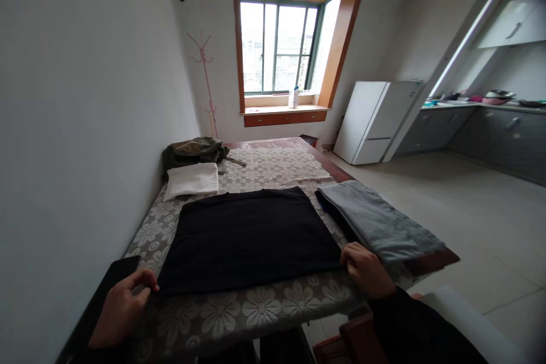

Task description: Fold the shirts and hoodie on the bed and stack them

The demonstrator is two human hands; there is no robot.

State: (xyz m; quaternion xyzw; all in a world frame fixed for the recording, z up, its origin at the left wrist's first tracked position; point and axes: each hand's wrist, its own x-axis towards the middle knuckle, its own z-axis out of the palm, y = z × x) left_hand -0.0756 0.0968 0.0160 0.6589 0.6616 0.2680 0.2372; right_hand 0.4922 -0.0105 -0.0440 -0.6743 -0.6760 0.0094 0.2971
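A black cloth (251, 239), folded into a wide flat shape, lies on the flowered lace tablecloth (262, 306). At its near left corner is my left hand (127, 302), thumb and forefinger bent toward the corner; a small gap shows between their tips. My right hand (365, 269) is closed at the near right corner, with the cloth's edge at its fingers. To the right, folded grey trousers (384, 219) rest partly on something dark. A folded white cloth (193, 180) lies beyond the black cloth on the left.
A dark green backpack (194, 151) sits at the table's far left, against the wall. A dark chair back (102, 296) is beside my left hand. Wooden chair parts (358, 338) stand below the near right edge. Farther off are a pink coat stand (207, 77) and a white fridge (375, 119).
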